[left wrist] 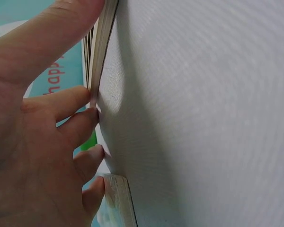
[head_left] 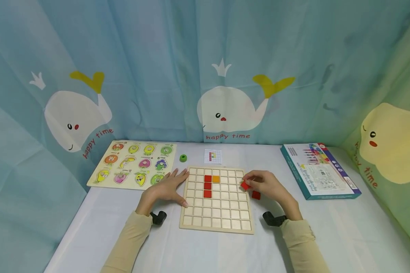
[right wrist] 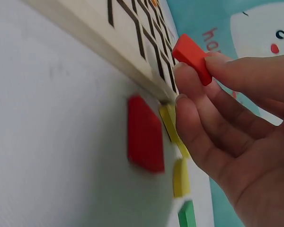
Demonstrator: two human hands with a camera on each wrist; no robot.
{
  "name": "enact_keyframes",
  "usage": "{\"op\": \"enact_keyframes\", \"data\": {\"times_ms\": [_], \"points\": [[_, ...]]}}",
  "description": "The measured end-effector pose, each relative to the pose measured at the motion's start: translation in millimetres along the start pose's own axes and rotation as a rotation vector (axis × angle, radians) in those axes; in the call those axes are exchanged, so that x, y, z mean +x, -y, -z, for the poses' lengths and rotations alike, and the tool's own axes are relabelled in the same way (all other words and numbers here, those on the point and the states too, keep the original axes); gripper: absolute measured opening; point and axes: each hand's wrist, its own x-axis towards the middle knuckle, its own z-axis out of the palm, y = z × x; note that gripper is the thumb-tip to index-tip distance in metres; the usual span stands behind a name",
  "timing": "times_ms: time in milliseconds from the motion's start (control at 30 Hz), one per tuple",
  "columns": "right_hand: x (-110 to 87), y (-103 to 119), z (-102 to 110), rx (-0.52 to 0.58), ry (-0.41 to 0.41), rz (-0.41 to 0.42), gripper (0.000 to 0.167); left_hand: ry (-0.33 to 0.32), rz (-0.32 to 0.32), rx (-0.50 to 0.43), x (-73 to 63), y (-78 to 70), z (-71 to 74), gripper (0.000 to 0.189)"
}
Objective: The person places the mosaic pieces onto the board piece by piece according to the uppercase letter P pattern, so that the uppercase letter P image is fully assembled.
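Observation:
Between thumb and fingers, my right hand (head_left: 268,184) pinches a red square tile (right wrist: 193,57) at the right edge of the wooden grid board (head_left: 216,213). Another red tile (head_left: 256,195) lies on the table just under that hand. Three red tiles (head_left: 207,185) stand in a column in the board's upper left part, and an orange tile (head_left: 216,179) sits right of the top one. My left hand (head_left: 164,188) is spread along the board's left side, thumb and fingertips at its edge. Yellow tiles (right wrist: 181,178) and a green tile (right wrist: 187,215) show beyond the right hand.
A small pattern card (head_left: 212,156) lies behind the board, with a green ring-shaped piece (head_left: 183,158) to its left. A fruit puzzle board (head_left: 127,176) is at the back left. At the back right lies a teal-edged box (head_left: 322,178). A whale-printed curtain (head_left: 157,94) hangs behind.

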Motion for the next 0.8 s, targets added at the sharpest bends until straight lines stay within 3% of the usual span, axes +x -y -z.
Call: {"op": "enact_keyframes", "data": {"times_ms": [367,600,800], "points": [[5.1,17,-27,0.049,0.047,0.067,0.018,-0.003,-0.002,0.004,0.1,0.7,-0.8,0.116],[6.8,25,-38,0.152,0.143,0.065,0.022,-0.005,-0.014,0.0,-0.2,1.5,-0.6,0.115],[7.6,33,-50,0.153,0.208,0.114,0.026,-0.005,-0.018,-0.001,0.3,2.1,-0.9,0.115]]}}
